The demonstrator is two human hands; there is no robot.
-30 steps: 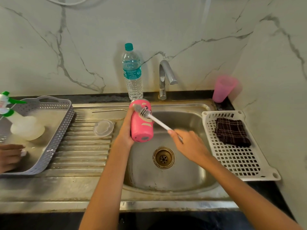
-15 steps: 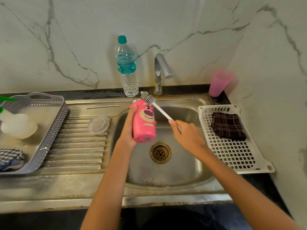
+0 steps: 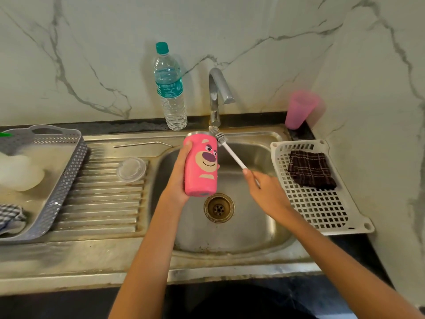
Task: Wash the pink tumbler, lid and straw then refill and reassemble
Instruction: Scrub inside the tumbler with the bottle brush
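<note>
Pink tumbler held over the sink, brush at its rim

Pink is the tumbler [image 3: 200, 164], printed with a bear face, and it is gripped over the steel sink [image 3: 257, 226] by the left hand [image 3: 178, 178], whose fingers are wrapped around its left side and base. The tumbler is held nearly upright, its open mouth tilted slightly away toward the wall, above and just left of the drain [image 3: 218, 207]. A bottle brush [image 3: 226, 147] with a white handle is pinched by the closed right hand [image 3: 266, 192]; its bristled head rests at the right edge of the tumbler's rim, outside the mouth as far as can be seen.

On the ribbed draining board to the left, a clear lid [image 3: 131, 169] lies flat, and a metal straw [image 3: 142, 145] lies beyond it, near the back edge. A grey basket [image 3: 69, 166] stands at the far left, with a pale bottle [image 3: 20, 171] and a checked cloth [image 3: 10, 215] inside it. A water bottle [image 3: 170, 88] with a green cap stands against the marble wall, just left of the tap [image 3: 218, 95], from which no water is seen running. A pink cup [image 3: 300, 109], blurred, stands in the back right corner on the tabletop [image 3: 308, 134]. A white tray [image 3: 322, 203] lies to the right of the sink, and a dark checked cloth [image 3: 310, 169] rests on it.
</note>
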